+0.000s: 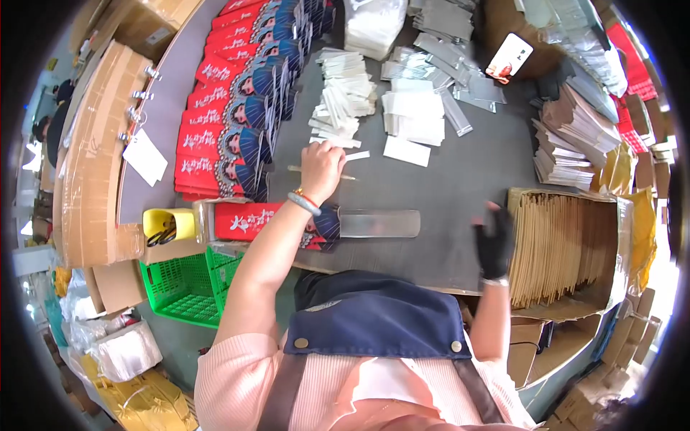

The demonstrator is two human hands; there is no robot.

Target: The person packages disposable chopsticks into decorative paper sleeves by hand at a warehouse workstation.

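Observation:
My left hand (323, 169) is at the near end of a loose pile of white strips (342, 99), its fingers curled together. What they pinch is hidden; one white strip (357, 155) shows right beside the hand. A thin, light-brown stick (348, 177) lies partly behind the hand. My right hand (494, 241), in a black fingerless glove, is blurred above the table's right side, thumb and fingers apart and nothing visible in them. Nearest to it is a carton (624, 233) packed with thin brown upright pieces (553, 244). A clear plastic sleeve (381, 223) lies between my hands, touching a red printed packet (246, 220).
Overlapping red-and-blue printed packets (201, 136) line the table's left side. White cards (413, 115) and clear sleeves (481, 90) lie at the back. Paper stacks (564, 140) stand on the right. A yellow holder (169, 225) and green crate (183, 287) are at the left front.

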